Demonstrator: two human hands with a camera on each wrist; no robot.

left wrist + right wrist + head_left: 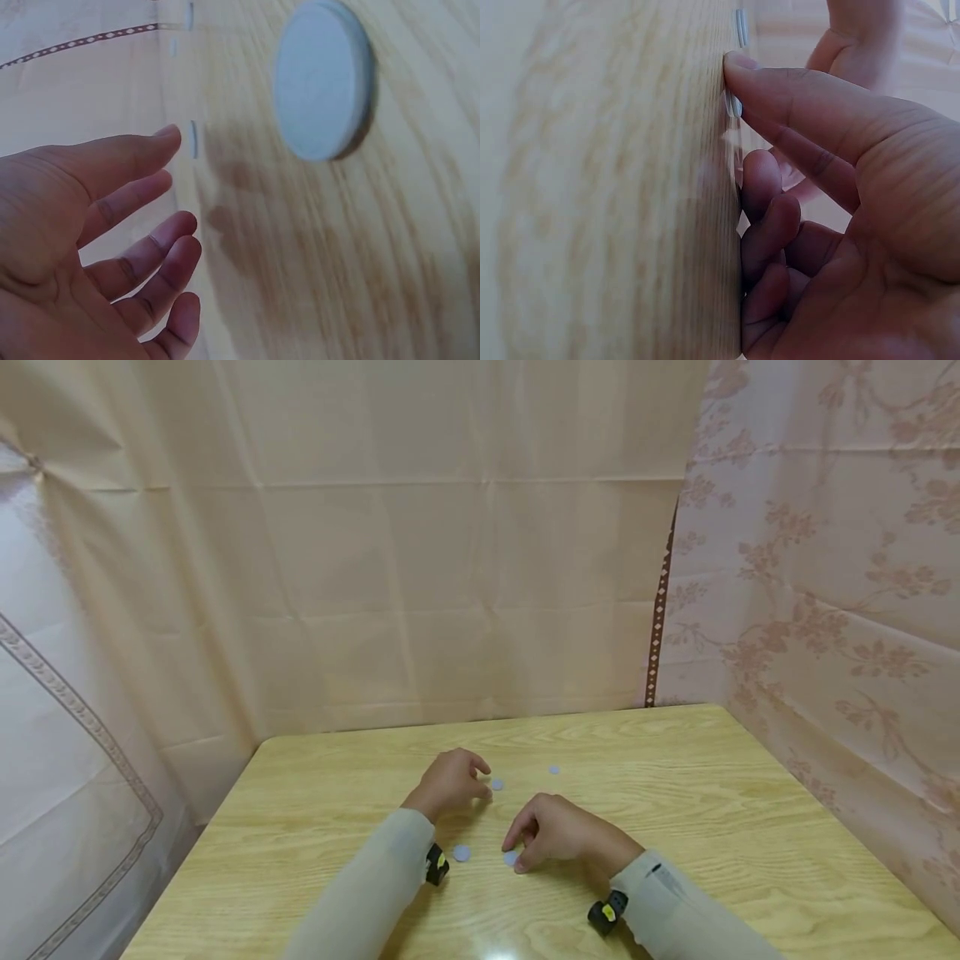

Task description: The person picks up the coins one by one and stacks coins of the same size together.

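Note:
Several thin, pale round discs lie on the wooden table. Just beyond my left hand's fingertips is one small disc; that hand has its thumb and fingers spread apart and loosely bent, with nothing between them in the left wrist view. My right hand is low on the table, its thumb and forefinger at the edges of another disc, pinching it. The right wrist view shows the same disc partly hidden behind the thumb. The other right fingers curl against the tabletop.
A third disc lies flat by the left wrist, large in the left wrist view. Farther back is one more disc. Beige curtain hangs behind the table, with floral cloth on the right.

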